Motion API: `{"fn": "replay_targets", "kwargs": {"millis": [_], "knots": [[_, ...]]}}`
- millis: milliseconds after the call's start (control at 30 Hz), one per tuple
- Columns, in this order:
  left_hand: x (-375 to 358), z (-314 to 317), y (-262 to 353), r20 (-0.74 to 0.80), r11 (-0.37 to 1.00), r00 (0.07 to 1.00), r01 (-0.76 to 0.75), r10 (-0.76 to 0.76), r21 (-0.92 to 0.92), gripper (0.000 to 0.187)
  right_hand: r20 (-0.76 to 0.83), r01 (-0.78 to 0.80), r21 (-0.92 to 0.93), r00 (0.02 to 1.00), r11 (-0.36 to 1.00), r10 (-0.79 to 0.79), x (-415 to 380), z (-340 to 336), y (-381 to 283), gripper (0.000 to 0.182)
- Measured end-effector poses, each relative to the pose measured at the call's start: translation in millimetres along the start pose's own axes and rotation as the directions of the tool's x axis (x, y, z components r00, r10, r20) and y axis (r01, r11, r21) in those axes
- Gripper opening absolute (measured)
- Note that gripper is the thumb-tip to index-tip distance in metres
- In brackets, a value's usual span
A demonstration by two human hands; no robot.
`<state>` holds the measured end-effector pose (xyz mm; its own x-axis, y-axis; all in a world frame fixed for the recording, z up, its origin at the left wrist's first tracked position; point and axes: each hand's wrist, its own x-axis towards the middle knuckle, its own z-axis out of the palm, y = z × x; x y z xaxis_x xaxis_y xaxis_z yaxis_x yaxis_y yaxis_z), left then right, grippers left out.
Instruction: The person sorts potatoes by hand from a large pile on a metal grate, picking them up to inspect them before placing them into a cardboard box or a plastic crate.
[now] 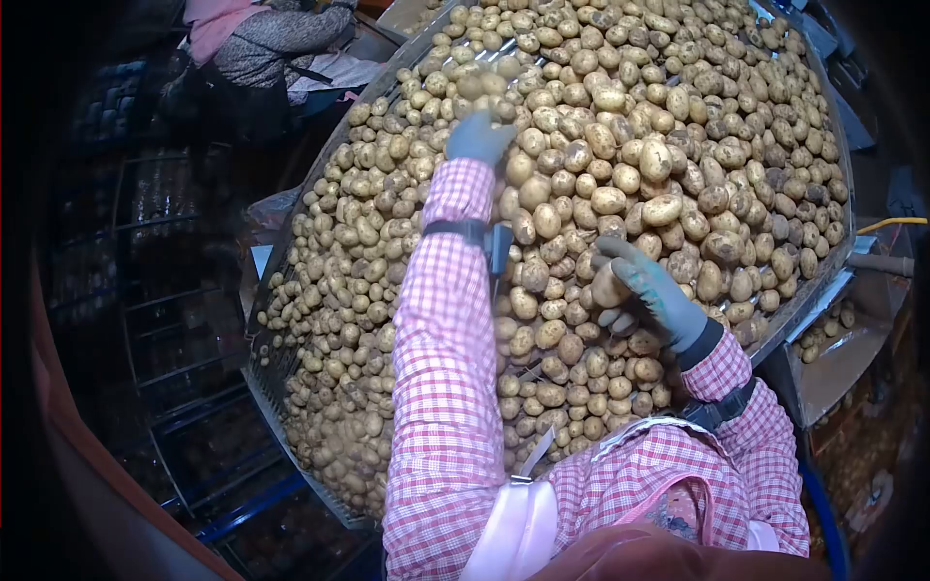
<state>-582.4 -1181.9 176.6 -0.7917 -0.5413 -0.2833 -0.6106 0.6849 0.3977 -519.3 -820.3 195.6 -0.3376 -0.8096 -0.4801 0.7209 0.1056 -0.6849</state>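
Note:
A broad heap of potatoes [608, 200] in mixed sizes, many with dark soil on them, spreads in front of me. My left hand [479, 140], in a grey glove, is stretched out over the far left part of the heap. Its fingers are blurred and turned away, so their grip is hidden; a few smeared potatoes [477, 87] lie just beyond it. Closer to my body, my right hand [651, 290], gloved in grey with green stains, curls its fingers around a potato [607, 289] just above the heap.
A metal rim [308, 184] borders the potatoes on the left, and another edge [809, 308] on the right. Another person [276, 48] is at the upper left. Dark racks [170, 281] stand at the left. A yellow hose [891, 223] sticks out at the right.

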Motion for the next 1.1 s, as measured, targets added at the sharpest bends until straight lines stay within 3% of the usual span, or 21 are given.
{"fn": "replay_targets", "kwargs": {"millis": [33,67,133,200,233,267,300,367,400,500,600,833,867,967,1100], "knots": [[-6.1,0.6,-7.5,0.031,0.982,0.999,-0.018,0.024,-0.187,0.048,-0.017,0.022,-0.007,1.000,1.000,-0.022,1.2,-4.0,-6.4,0.071],[-17.3,5.1,-10.7,-0.089,0.943,0.993,-0.101,0.076,-0.318,0.041,-0.033,0.042,-0.012,0.999,0.999,-0.042,2.3,-6.9,-11.1,0.071],[-77.6,-5.8,27.8,0.082,0.635,0.994,0.106,-0.068,-0.765,0.036,0.004,0.172,0.070,0.985,0.983,-0.173,9.0,-21.4,-4.0,0.071],[-122.4,-2.2,50.2,0.354,0.612,0.923,0.193,0.153,-0.767,0.043,0.018,0.218,0.224,0.973,0.950,-0.228,19.1,-17.9,0.1,0.076],[-137.5,1.6,54.7,0.311,0.710,0.874,-0.053,0.373,-0.702,0.044,0.025,0.237,0.298,0.966,0.925,-0.255,23.7,-15.2,-0.6,0.079],[-137.6,4.5,53.1,0.214,0.752,0.881,-0.209,0.422,-0.625,0.043,0.034,0.153,0.411,0.983,0.899,-0.182,29.0,-13.3,-4.9,0.076],[-136.8,7.2,48.3,0.122,0.777,0.871,-0.351,0.476,-0.522,0.043,0.066,0.180,0.354,0.974,0.918,-0.217,30.8,-16.9,-3.7,0.070],[-101.5,-2.2,26.0,-0.049,0.860,0.977,-0.206,0.208,-0.468,0.040,0.132,0.248,0.240,0.950,0.939,-0.285,33.7,-28.4,-0.5,0.059],[-78.2,-7.9,9.4,-0.094,0.880,0.984,-0.179,0.153,-0.439,0.040,0.027,0.125,0.253,0.990,0.959,-0.136,34.5,-27.6,-3.0,0.046],[-0.6,-5.8,-43.8,-0.190,0.966,0.979,-0.121,0.077,-0.229,0.037,0.013,0.063,0.233,0.998,0.971,-0.068,33.8,-37.9,2.9,0.038],[40.9,5.0,-50.5,-0.133,0.984,0.976,-0.179,0.174,-0.026,0.039,0.020,0.111,0.205,0.993,0.972,-0.117,32.2,-34.1,-3.3,0.034],[85.7,8.6,-25.4,-0.058,0.942,0.984,-0.142,0.168,0.305,0.052,-0.002,0.134,0.189,0.991,0.973,-0.136,32.3,-31.0,-7.9,0.033],[88.8,10.4,-28.0,-0.096,0.931,0.977,-0.147,0.189,0.335,0.059,-0.009,0.144,0.194,0.989,0.970,-0.145,31.9,-30.6,-6.3,0.033],[102.1,11.3,-27.2,0.001,0.924,0.998,-0.062,0.067,0.377,0.059,0.022,0.105,0.199,0.993,0.974,-0.112,30.9,-32.9,-7.2,0.033],[120.7,9.5,-22.6,0.150,0.909,0.989,-0.081,0.021,0.409,0.060,-0.062,0.086,0.120,0.995,0.989,-0.079,25.2,-26.2,-10.5,0.034]]}}
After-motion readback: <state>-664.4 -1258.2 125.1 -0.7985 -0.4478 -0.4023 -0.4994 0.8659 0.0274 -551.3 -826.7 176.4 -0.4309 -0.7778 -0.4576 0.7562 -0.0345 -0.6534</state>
